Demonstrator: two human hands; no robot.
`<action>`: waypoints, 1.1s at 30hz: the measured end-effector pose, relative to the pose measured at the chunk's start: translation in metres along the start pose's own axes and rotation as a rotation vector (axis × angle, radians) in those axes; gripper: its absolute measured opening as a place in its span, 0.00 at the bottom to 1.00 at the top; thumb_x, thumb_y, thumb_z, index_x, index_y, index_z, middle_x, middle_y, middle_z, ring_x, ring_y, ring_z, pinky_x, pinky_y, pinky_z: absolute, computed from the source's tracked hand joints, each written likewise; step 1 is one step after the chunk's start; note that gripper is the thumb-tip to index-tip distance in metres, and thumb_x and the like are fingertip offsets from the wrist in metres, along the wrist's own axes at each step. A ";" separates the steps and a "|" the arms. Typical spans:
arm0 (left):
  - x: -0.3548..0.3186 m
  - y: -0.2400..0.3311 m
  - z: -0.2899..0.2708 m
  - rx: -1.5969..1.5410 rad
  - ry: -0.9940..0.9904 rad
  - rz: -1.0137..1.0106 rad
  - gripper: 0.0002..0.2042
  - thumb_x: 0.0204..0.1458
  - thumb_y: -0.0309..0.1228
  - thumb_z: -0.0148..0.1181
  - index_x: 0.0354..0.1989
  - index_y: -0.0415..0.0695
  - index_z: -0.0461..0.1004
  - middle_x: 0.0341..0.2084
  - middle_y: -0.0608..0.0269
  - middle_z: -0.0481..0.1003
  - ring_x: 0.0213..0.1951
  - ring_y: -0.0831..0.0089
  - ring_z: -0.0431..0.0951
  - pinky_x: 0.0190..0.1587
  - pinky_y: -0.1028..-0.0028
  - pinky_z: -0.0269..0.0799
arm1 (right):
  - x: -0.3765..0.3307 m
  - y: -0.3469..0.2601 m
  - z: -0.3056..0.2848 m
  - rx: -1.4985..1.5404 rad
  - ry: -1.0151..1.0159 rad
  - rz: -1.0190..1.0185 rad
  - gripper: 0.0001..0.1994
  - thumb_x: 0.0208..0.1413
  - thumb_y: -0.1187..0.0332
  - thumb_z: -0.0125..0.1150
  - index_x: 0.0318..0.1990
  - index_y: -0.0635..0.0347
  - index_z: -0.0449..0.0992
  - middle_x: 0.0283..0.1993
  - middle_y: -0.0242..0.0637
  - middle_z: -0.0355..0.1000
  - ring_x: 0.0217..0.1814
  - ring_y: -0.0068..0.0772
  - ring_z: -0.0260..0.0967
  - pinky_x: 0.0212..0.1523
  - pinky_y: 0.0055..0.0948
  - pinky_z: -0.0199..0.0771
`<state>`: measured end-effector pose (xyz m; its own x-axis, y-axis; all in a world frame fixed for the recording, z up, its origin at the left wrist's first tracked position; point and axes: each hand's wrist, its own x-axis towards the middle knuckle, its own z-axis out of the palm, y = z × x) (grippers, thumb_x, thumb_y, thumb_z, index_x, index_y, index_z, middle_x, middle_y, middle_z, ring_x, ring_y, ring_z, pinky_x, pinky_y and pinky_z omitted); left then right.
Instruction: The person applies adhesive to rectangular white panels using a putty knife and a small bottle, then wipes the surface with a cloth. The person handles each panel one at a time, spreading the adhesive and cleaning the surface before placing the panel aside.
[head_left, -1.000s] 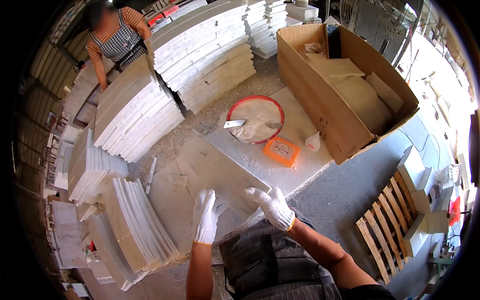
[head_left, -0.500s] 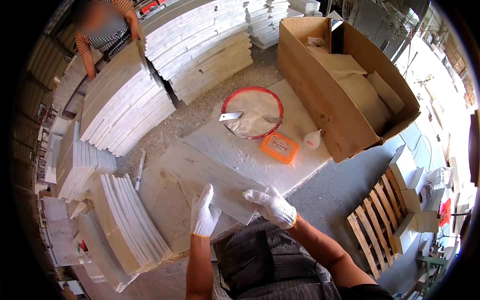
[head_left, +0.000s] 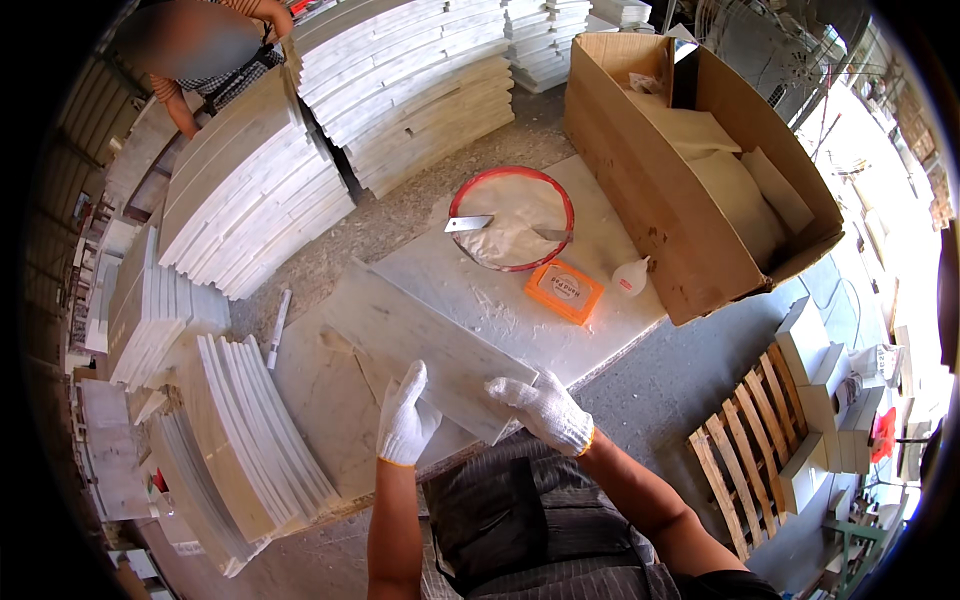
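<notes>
A long grey-white marble tile (head_left: 430,345) lies at a slant across the near part of the work slab, its near end by my body. My right hand (head_left: 545,408), in a white knit glove, grips that near right end, thumb on top and fingers partly hidden beneath. At the tile's near left edge is my left hand (head_left: 408,420), also gloved. Its thumb is raised along the edge, and its other fingers bend against the tile, partly out of sight. Beyond the tile stand a red-rimmed bowl of pale paste (head_left: 512,200), with a putty knife (head_left: 468,223) across it, and an orange hand-pad box (head_left: 564,291).
A small white squeeze bottle (head_left: 631,277) stands beside a large open cardboard box (head_left: 660,190). Marble strips stand on edge (head_left: 260,430) at left, near a white marker (head_left: 279,328). Tall tile stacks (head_left: 400,90) rise behind; another person (head_left: 225,60) works there. A wooden pallet (head_left: 745,450) lies right.
The view has shifted slightly. Both hands keep nearly the same places on the marble tile. The other person at the far left has leaned a little.
</notes>
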<state>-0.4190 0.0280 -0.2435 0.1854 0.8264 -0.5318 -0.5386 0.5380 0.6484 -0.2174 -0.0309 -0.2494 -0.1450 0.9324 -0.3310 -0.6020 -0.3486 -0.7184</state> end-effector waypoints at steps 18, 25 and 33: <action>0.051 0.006 -0.003 -0.475 -0.298 0.036 0.18 0.63 0.30 0.56 0.59 0.39 0.67 0.57 0.54 0.73 0.60 0.56 0.71 0.65 0.52 0.66 | -0.011 -0.056 -0.007 -0.696 0.232 -0.465 0.20 0.62 0.66 0.62 0.57 0.67 0.70 0.56 0.43 0.72 0.47 0.28 0.75 0.51 0.31 0.75; 0.061 0.016 0.022 -0.527 -0.350 0.164 0.18 0.65 0.28 0.51 0.62 0.36 0.64 0.58 0.50 0.71 0.63 0.55 0.68 0.68 0.51 0.63 | -0.011 -0.104 -0.003 -1.067 0.606 -0.583 0.17 0.57 0.70 0.65 0.53 0.61 0.71 0.44 0.43 0.75 0.38 0.35 0.76 0.41 0.34 0.75; 0.073 0.013 0.007 -0.540 -0.370 0.045 0.17 0.65 0.27 0.51 0.60 0.32 0.64 0.58 0.48 0.71 0.62 0.54 0.68 0.68 0.53 0.63 | 0.056 -0.145 -0.013 -1.537 0.608 -0.663 0.17 0.57 0.67 0.55 0.54 0.48 0.75 0.42 0.46 0.75 0.45 0.48 0.74 0.43 0.45 0.75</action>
<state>-0.4067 0.0964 -0.2699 0.3716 0.9005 -0.2258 -0.8715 0.4222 0.2494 -0.1277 0.0708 -0.1720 0.2906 0.9010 0.3221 0.8229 -0.0636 -0.5646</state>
